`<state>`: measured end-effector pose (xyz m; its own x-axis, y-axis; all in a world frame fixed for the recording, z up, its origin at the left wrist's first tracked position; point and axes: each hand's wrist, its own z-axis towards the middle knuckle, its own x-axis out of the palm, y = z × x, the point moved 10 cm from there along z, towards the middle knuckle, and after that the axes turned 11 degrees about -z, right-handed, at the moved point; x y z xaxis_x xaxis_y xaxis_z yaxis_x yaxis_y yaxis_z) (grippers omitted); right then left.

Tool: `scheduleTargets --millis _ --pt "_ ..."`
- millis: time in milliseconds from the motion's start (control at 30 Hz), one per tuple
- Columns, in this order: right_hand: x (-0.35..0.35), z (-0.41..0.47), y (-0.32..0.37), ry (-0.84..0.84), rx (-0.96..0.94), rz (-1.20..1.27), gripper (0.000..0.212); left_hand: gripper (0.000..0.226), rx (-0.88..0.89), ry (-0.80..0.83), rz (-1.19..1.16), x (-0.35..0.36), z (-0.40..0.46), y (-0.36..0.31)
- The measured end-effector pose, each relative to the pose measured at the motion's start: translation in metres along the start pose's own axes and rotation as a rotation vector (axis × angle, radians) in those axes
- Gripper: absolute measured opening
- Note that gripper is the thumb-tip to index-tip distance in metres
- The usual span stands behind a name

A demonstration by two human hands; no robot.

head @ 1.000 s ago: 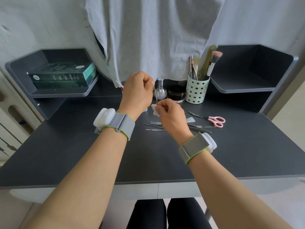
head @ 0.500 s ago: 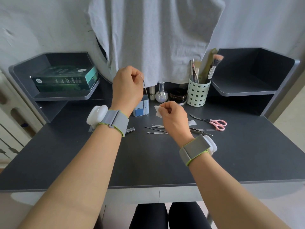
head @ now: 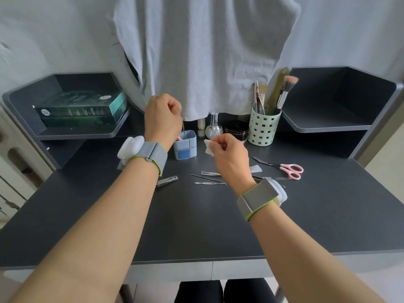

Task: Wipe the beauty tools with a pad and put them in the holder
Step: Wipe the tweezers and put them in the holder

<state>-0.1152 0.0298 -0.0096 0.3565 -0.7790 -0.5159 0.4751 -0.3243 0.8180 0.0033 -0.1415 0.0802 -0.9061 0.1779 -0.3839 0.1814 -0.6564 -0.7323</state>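
Observation:
My left hand (head: 162, 119) pinches a thin metal tool (head: 183, 124) upright, its lower tip at the mouth of the small blue square holder (head: 185, 147). A pink-tipped tool stands inside that holder. My right hand (head: 229, 156) pinches a white pad (head: 208, 147) just right of the holder, above the desk. On the desk lie several metal tools (head: 208, 178), a nail clipper (head: 167, 180) and pink-handled scissors (head: 284, 168).
A pale green perforated cup (head: 263, 127) with brushes stands at the back right, beside a dark jar (head: 237, 130) and a small glass bottle (head: 214, 129). Green boxes (head: 80, 109) lie on the left shelf. A grey cloth (head: 205, 53) hangs behind. A clear wrapper (head: 255, 169) lies on the desk.
My left hand has carried the thin tool away from the pad, left and down to the blue holder. My right hand stays in place holding the pad.

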Motion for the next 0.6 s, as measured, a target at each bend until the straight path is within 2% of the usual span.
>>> scheduleTargets --millis 267,600 --pt "0.006 0.013 0.000 0.005 -0.011 -0.037 0.008 0.016 0.043 0.017 0.080 0.015 -0.003 0.001" --pt "0.011 0.018 -0.004 -0.002 -0.011 -0.032 0.009 0.021 0.047 0.153 0.202 0.037 -0.017 0.003"
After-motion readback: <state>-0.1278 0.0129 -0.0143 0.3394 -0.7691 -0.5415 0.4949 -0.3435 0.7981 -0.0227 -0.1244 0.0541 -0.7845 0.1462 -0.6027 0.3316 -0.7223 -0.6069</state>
